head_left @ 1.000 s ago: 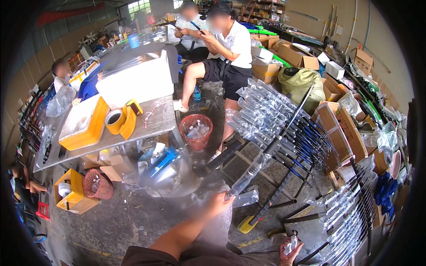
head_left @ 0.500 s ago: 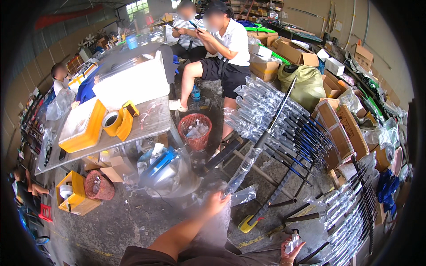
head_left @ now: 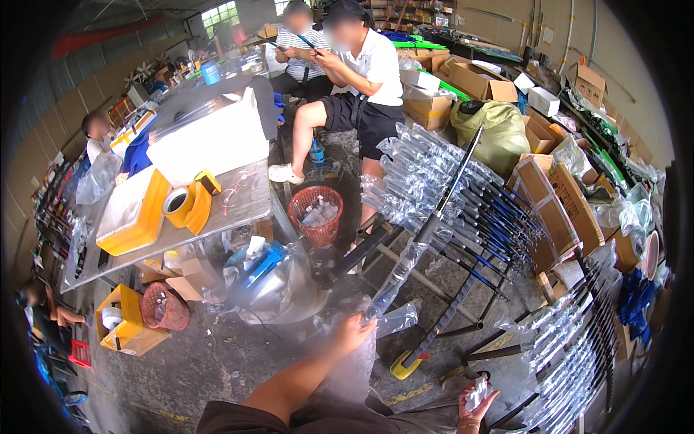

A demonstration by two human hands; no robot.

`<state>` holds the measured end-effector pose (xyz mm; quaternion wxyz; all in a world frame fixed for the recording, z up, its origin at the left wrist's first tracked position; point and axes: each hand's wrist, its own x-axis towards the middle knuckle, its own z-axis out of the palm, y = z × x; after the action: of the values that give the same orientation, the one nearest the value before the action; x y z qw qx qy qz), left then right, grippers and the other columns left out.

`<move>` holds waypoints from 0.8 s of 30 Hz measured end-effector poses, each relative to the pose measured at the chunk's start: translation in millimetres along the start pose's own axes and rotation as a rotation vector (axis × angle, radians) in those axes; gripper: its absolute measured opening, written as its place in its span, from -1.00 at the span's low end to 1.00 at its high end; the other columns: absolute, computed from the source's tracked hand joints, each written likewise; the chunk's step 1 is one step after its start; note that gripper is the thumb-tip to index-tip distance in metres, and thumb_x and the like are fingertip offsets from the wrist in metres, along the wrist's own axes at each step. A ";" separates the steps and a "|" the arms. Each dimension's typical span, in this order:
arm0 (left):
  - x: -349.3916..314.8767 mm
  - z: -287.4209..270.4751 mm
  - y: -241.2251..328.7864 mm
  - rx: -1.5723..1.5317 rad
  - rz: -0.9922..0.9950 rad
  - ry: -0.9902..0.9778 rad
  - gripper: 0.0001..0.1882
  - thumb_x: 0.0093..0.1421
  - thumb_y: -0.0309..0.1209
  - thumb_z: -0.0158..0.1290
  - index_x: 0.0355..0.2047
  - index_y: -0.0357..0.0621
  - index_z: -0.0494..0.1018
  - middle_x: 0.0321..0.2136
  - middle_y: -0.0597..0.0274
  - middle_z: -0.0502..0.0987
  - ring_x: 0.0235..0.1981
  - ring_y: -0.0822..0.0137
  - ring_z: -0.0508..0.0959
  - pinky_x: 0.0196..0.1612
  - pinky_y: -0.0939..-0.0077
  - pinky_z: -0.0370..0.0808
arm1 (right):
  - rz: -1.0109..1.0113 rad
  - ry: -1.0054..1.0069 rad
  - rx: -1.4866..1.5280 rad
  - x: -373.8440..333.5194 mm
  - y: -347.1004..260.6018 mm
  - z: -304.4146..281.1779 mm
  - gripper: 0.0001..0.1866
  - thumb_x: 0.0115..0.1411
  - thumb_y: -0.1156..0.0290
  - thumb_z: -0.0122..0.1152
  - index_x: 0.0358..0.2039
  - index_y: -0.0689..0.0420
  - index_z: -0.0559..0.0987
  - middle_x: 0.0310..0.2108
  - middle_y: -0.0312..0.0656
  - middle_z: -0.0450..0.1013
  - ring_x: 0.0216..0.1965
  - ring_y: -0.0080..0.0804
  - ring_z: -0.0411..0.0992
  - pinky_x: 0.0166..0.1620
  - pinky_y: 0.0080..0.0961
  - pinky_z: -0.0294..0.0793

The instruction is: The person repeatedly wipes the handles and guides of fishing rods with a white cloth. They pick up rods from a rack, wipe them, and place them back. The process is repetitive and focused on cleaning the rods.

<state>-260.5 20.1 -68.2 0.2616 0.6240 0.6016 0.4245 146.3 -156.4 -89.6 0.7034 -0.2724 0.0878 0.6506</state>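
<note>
My left hand is closed round the near end of a long black fishing rod. A clear plastic sleeve covers the rod's near part, and the rod slants up and away to the right. At the lower right, my right hand is curled around a small crumpled white piece, which looks like paper or plastic. Beyond the held rod, several plastic-sleeved rods lie side by side on a metal rack. Another sleeved bundle rests to the right of my right hand.
A table at left bears a yellow-sided foam box and tape rolls. A red basket with scraps stands beyond my left hand. A person in white sits ahead, handling a rod. Cardboard boxes crowd the right.
The whole view has shifted very slightly. Both my hands keep their places and grips.
</note>
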 end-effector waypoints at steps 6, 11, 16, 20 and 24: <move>2.2 -4.7 8.9 -0.005 -0.013 -0.002 -0.78 0.09 -0.24 0.16 -0.46 -0.13 0.48 -0.62 0.08 0.49 -0.64 0.16 0.47 -0.53 0.29 0.39 | 0.002 0.008 0.003 -2.0 1.5 9.6 -0.41 0.10 -0.28 0.03 -0.09 -0.07 0.49 -0.26 -0.21 0.43 -0.32 -0.36 0.37 -0.36 -0.40 0.46; 2.0 -5.8 8.0 0.045 -0.012 -0.024 -0.77 0.08 -0.26 0.18 -0.47 -0.17 0.47 -0.62 0.06 0.50 -0.63 0.16 0.48 -0.52 0.30 0.40 | 0.004 0.015 -0.012 3.7 0.9 4.4 -0.40 0.09 -0.30 0.01 -0.08 -0.09 0.49 -0.28 -0.22 0.43 -0.33 -0.37 0.37 -0.38 -0.41 0.45; 2.5 -5.0 10.1 -0.007 0.008 -0.015 -0.72 0.06 -0.27 0.21 -0.51 -0.24 0.45 -0.63 -0.01 0.50 -0.62 0.14 0.52 -0.52 0.31 0.41 | 0.023 0.027 0.002 5.5 3.3 13.4 -0.38 0.10 -0.33 -0.04 -0.12 -0.06 0.49 -0.31 -0.26 0.46 -0.36 -0.32 0.41 -0.39 -0.37 0.46; 3.3 -5.7 13.5 0.013 0.018 -0.028 -0.74 0.05 -0.29 0.21 -0.49 -0.24 0.46 -0.62 -0.01 0.51 -0.61 0.14 0.53 -0.52 0.31 0.42 | 0.023 0.025 0.005 1.8 5.7 21.1 -0.37 0.11 -0.34 -0.07 -0.15 -0.04 0.49 -0.33 -0.26 0.46 -0.38 -0.29 0.42 -0.40 -0.36 0.45; 2.0 -4.1 7.1 0.058 0.067 -0.029 -0.75 0.04 -0.30 0.22 -0.49 -0.24 0.45 -0.61 -0.01 0.51 -0.61 0.06 0.53 -0.54 0.29 0.42 | 0.035 -0.011 0.036 4.7 4.1 16.4 -0.38 0.11 -0.33 -0.06 -0.12 -0.06 0.49 -0.31 -0.24 0.46 -0.36 -0.30 0.41 -0.38 -0.35 0.45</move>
<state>-260.4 20.3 -59.7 0.2379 0.6571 0.5887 0.4062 139.2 -144.2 -79.3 0.6971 -0.2548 0.1004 0.6627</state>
